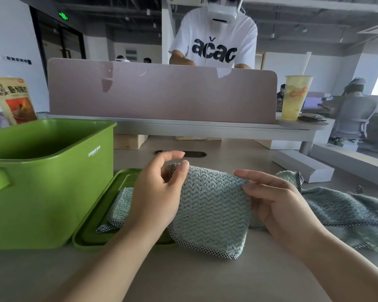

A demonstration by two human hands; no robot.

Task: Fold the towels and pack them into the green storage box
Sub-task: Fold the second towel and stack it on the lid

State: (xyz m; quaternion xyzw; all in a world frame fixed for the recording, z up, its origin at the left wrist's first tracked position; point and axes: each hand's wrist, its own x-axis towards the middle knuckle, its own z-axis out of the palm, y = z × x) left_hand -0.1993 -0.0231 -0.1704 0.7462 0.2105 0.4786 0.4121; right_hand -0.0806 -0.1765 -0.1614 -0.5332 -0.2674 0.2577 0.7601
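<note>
A folded teal towel (212, 212) with a black-and-white checked hem lies at the centre of the tabletop (196, 277), its far edge raised between both hands. The left hand (155, 192) pinches the towel's 11 o'clock corner between thumb and forefinger, the other fingers curled loosely above it. The right hand (277, 203) grips the edge at 2 o'clock, thumb on top, fingers behind the cloth.

At 9 o'clock from this towel another folded towel (118, 208) rests on the green lid (92, 225), which lies flat on the tabletop and touches the base of the green storage box (48, 192). The box stands open at 10 o'clock; nothing can be made out in the part of its inside that shows. At 3 o'clock a heap of unfolded towels (345, 210) of the same teal weave spreads toward the right edge.

Farther out at 12 o'clock stands a pink desk divider (162, 94), with a person in a white printed T-shirt (214, 40) behind it. A yellow drink cup (295, 97) sits at 1 o'clock, and a snack packet (13, 99) at 10 o'clock behind the box.
</note>
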